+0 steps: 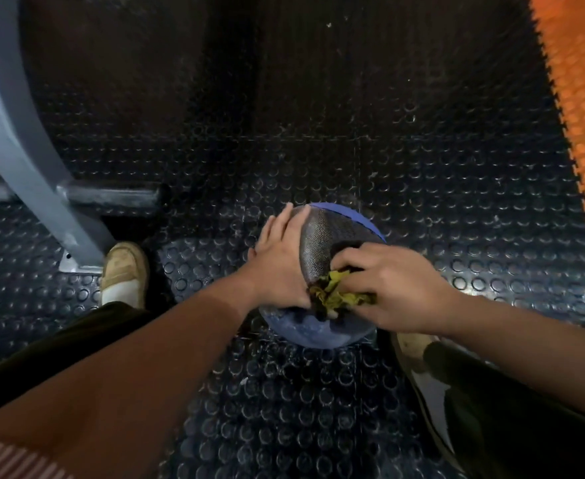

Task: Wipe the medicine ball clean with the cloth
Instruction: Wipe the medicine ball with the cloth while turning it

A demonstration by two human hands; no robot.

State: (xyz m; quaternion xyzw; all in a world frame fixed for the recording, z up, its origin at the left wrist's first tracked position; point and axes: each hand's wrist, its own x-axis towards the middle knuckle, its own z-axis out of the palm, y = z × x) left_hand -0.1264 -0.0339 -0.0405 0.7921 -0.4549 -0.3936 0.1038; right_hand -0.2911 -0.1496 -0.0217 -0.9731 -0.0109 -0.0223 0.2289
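Head view: my left hand point(279, 267), fingers point(282, 224) straight, rests on the medicine ball point(325, 240); my right hand point(401, 295) clutches the cloth point(336, 297) against its near side.

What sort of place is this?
Most likely a gym: studded black rubber floor mats, a grey metal equipment frame at the left, and the medicine ball being wiped.

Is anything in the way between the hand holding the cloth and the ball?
Nothing visible. The right hand grips the yellow cloth directly against the medicine ball. The left hand rests on the ball's left side, beside the cloth.
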